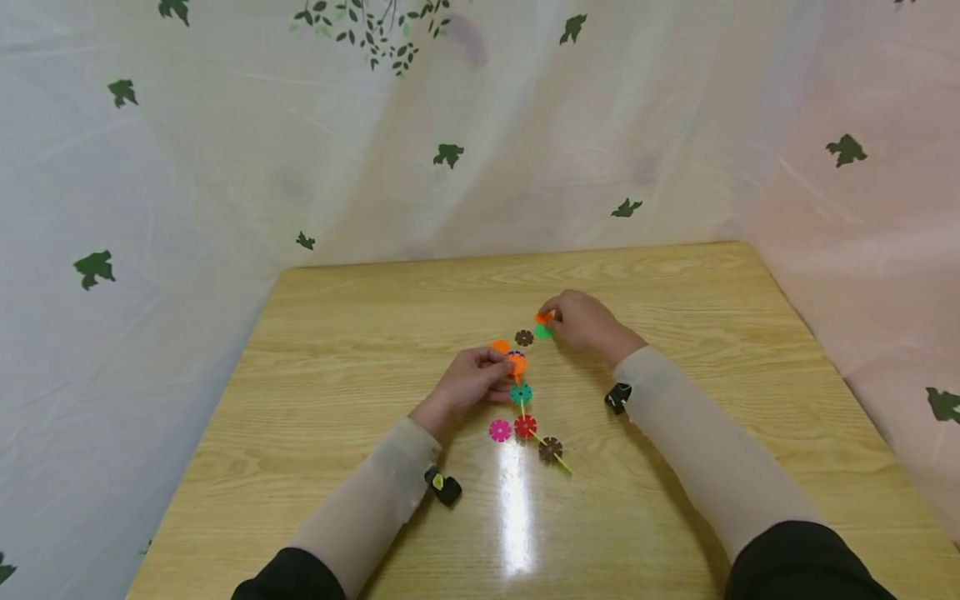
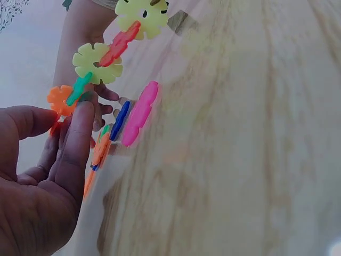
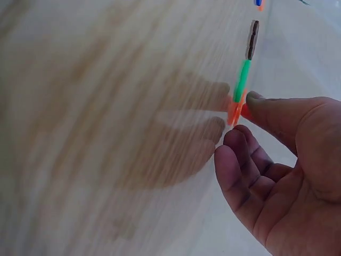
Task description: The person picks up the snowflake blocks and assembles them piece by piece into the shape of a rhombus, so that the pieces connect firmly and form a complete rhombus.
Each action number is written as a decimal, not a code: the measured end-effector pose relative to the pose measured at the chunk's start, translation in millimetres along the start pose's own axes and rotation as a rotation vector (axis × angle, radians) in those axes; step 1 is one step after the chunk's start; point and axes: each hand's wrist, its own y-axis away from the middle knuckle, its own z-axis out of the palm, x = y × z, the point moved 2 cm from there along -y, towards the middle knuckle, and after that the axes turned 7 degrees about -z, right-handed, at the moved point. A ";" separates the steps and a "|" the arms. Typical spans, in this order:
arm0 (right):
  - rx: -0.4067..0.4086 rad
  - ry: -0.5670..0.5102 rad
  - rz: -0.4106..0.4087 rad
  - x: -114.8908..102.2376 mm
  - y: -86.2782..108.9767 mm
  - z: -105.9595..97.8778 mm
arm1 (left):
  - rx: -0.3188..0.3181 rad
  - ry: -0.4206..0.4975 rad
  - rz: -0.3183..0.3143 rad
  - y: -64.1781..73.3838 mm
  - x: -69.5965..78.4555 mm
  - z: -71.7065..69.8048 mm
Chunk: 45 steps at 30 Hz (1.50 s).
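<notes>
My left hand pinches an orange notched disc between thumb and fingers. That disc ends a chain of slotted plastic discs; a teal disc, a red disc and a brown disc follow, with yellow ones edge-on between them. In the left wrist view the chain's yellow disc rises beyond the fingertips. Farther back, my right hand has its thumb and fingertips on a loose orange disc at the tabletop. A green disc lies right against it, partly covered by the fingers.
A loose brown disc lies between the hands, with another orange disc behind the left fingers. A pink disc is beside the chain. The wooden table meets a leaf-patterned cloth at its back edge.
</notes>
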 end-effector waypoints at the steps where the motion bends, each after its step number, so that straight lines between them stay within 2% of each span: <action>1: 0.004 0.011 0.001 0.6 -0.5 -0.2 | -0.001 0.000 -0.001 0.4 0.3 -0.3; 7: 0.015 0.029 0.002 2.2 -0.6 -0.8 | -0.033 -0.005 0.009 2.1 1.9 -1.9; 15: 0.014 -0.061 0.006 7.0 4.3 -0.6 | -0.036 -0.009 0.009 5.8 5.5 -2.1; 20: -0.024 -0.097 -0.008 11.4 11.1 -1.9 | -0.049 -0.033 -0.001 7.4 6.2 -2.5; 25: -0.042 -0.067 -0.033 7.6 18.3 -3.4 | -0.049 -0.043 0.012 6.8 4.7 -4.1; 30: -0.002 -0.119 -0.046 -1.6 25.5 -3.7 | -0.044 -0.053 0.015 6.2 3.6 -5.0; 37: 0.034 -0.231 -0.131 -14.8 37.7 3.3 | -0.031 -0.045 0.010 6.6 2.8 -5.4; 41: 0.042 -0.244 -0.212 -24.1 44.8 8.7 | -0.031 -0.046 0.007 7.2 2.8 -5.4; 45: 0.046 -0.255 -0.248 -32.7 50.6 13.3 | -0.036 -0.048 0.006 7.6 2.9 -5.8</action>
